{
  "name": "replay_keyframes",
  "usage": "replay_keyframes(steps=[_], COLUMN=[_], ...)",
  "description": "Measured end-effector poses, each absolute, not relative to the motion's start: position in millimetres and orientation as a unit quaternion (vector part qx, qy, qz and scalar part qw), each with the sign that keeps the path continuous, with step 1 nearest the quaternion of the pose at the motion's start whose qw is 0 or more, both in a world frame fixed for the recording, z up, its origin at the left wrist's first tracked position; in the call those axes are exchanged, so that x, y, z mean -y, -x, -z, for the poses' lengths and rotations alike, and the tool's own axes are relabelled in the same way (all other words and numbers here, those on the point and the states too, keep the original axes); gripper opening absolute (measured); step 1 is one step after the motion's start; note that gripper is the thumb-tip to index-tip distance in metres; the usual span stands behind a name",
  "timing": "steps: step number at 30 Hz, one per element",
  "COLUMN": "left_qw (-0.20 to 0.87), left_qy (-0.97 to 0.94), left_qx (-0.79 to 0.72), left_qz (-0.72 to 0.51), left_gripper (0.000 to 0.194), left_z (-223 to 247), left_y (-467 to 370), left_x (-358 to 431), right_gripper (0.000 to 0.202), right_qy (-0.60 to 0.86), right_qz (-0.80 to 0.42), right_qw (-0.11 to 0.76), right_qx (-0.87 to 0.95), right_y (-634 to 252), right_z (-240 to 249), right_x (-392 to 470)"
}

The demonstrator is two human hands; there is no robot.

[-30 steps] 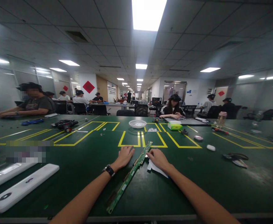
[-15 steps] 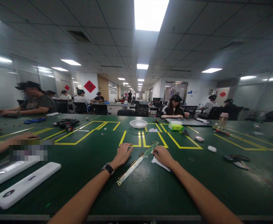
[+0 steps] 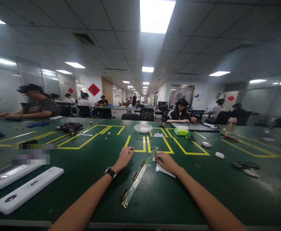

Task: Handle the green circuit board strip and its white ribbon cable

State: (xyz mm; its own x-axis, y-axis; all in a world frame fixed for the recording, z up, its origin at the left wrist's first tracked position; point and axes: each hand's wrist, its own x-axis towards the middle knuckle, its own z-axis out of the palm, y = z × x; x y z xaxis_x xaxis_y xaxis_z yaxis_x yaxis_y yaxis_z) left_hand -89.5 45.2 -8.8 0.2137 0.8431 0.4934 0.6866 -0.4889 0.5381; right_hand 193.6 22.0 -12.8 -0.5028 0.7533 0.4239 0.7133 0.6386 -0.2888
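A long, narrow green circuit board [image 3: 140,175] with gold and dark connectors along its left edge slants across the table between my hands. My right hand [image 3: 166,162] has curled fingers closed at the board's upper right edge; its fingertips are partly hidden. Under and beside that hand lies a piece of white paper [image 3: 166,170]. My left hand [image 3: 124,158], with a dark watch on its wrist, is open to the left of the board. Its fingers reach forward, apart from the board and holding nothing.
Ahead on the green table [image 3: 94,179] stand a white basket [image 3: 143,128] and a green tissue pack [image 3: 181,131]. Two long white devices [image 3: 29,189] lie at left. A white case [image 3: 219,155] and a dark pouch [image 3: 246,166] lie right. Co-workers sit beyond.
The circuit board has turned steeper; its near end has come closer to me and its far end has shifted left. My right hand moved slightly left with it. A co-worker's hand at left withdrew.
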Motion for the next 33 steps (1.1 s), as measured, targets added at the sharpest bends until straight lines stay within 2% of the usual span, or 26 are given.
replay_keyframes(steps=[5,16,27,33], left_qw=[0.108,0.118,0.107,0.120], left_qy=[-0.781,-0.802,-0.831,-0.820], left_qx=[-0.489,-0.454,-0.438,-0.439], left_qz=[-0.372,-0.369,-0.328,-0.347], left_gripper=[0.035,0.034,0.030,0.029], left_z=[9,16,20,16], left_y=[88,86,72,77], left_x=[-43,-45,-33,-38], right_gripper=[0.017,0.015,0.019,0.015], right_qy=[0.485,0.315,0.513,0.439], right_qz=[-0.044,-0.020,-0.017,-0.031], right_qw=[0.269,0.217,0.254,0.256], right_qx=[0.831,0.924,0.820,0.860], right_y=[-212,-148,-203,-178], right_z=[9,7,14,13], right_x=[-26,8,-29,-13])
